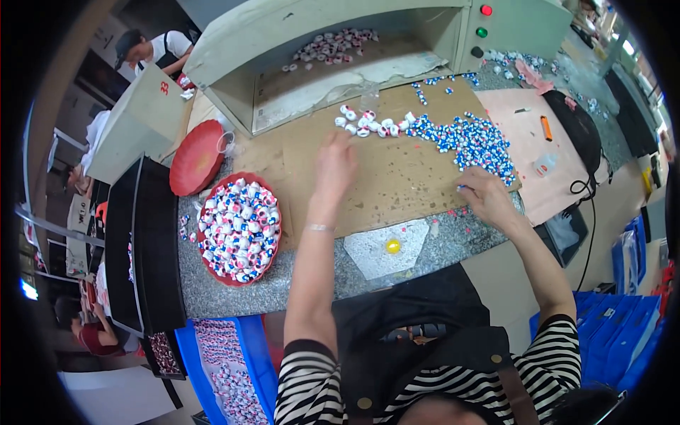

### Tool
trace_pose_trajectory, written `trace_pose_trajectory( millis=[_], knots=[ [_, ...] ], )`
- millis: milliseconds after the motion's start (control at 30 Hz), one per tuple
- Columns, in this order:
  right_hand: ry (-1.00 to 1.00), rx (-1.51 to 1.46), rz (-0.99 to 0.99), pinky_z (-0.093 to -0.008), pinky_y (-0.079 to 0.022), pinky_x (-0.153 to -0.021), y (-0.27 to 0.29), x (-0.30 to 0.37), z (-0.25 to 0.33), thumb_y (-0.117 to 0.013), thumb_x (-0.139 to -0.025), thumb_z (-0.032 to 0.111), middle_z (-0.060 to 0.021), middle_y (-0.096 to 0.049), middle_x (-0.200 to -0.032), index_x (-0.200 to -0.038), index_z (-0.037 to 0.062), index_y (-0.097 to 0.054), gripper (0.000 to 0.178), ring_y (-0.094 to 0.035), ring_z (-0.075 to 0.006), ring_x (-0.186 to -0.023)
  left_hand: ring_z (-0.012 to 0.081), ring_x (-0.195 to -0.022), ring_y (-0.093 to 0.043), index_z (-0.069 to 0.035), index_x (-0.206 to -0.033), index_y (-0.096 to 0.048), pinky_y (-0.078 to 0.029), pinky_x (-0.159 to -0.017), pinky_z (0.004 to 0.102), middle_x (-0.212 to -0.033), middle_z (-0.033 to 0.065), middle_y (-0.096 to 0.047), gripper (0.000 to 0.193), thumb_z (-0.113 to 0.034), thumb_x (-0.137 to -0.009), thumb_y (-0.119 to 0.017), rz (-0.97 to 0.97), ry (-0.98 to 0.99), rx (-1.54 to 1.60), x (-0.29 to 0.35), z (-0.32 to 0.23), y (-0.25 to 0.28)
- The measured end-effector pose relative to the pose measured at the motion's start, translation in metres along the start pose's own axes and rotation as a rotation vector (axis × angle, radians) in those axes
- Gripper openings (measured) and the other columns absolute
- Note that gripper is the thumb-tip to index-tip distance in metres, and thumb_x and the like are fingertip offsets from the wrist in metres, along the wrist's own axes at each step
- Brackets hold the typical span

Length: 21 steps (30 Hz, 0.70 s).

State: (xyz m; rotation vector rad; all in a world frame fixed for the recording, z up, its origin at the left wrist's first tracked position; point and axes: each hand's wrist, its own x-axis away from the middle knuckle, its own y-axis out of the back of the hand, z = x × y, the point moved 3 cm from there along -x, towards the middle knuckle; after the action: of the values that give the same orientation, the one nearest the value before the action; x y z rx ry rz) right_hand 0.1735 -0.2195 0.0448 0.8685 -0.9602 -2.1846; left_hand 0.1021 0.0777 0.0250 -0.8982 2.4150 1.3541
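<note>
My left hand (336, 164) is over the cardboard sheet (297, 170), its fingers drawn together just below a loose row of white rounded pieces (363, 132) with dark and pink marks. Whatever it may hold is hidden. At the right, my right hand (489, 200) pinches a small blue-and-white piece (461, 188) between thumb and fingertips. Beside it spreads a pile of small blue-and-white pieces (476, 144), reaching left to the white ones. A red scalloped bowl (206, 263) left of my left forearm is heaped with white pieces bearing blue and pink parts (241, 227).
An open grey-green machine chamber (333, 78) stands at the back, white pieces inside. An emptier red dish (195, 159) and black bins (156, 241) are on the left. A yellow round object (393, 246) lies near the front edge. An orange cutter (546, 128) and black bag (575, 134) lie right.
</note>
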Motion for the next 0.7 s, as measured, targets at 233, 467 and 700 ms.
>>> trace_pose_trajectory(
  millis=[233,467,700],
  knots=[
    [0.1,0.307,0.179,-0.0435,-0.051,-0.063,-0.032,-0.016,0.008,-0.066,-0.073,0.009,-0.0174,-0.062,-0.081,-0.077,0.0028,-0.064,0.008,-0.063,-0.0356,-0.072,0.0401,-0.097,-0.061,-0.004,-0.108,-0.057,-0.05,-0.08,0.0491,-0.111,0.0212,-0.057,0.026,-0.002,-0.082,-0.052,0.195,-0.063,-0.25,-0.036,-0.005,-0.046],
    [0.118,0.229,0.176,-0.0407,-0.05,-0.067,-0.027,-0.021,0.006,-0.066,-0.077,0.006,-0.0174,-0.063,-0.082,-0.083,-0.0004,-0.066,0.009,-0.063,-0.0344,-0.076,0.027,-0.09,-0.064,-0.008,-0.124,-0.057,-0.052,-0.075,0.0386,-0.105,0.0134,-0.061,0.039,-0.01,-0.085,-0.059,0.1,0.149,0.26,0.002,-0.019,-0.01],
    [0.007,-0.196,0.266,-0.0344,-0.049,-0.064,-0.036,0.001,0.065,-0.067,-0.08,0.007,-0.0156,-0.065,-0.083,-0.091,-0.0009,-0.067,0.014,-0.064,-0.0297,-0.073,0.0156,-0.088,-0.064,0.003,-0.121,-0.055,-0.053,-0.08,0.0275,-0.101,0.008,-0.063,0.032,-0.008,-0.091,-0.061,0.066,0.729,1.231,0.16,-0.03,0.071]
  ],
)
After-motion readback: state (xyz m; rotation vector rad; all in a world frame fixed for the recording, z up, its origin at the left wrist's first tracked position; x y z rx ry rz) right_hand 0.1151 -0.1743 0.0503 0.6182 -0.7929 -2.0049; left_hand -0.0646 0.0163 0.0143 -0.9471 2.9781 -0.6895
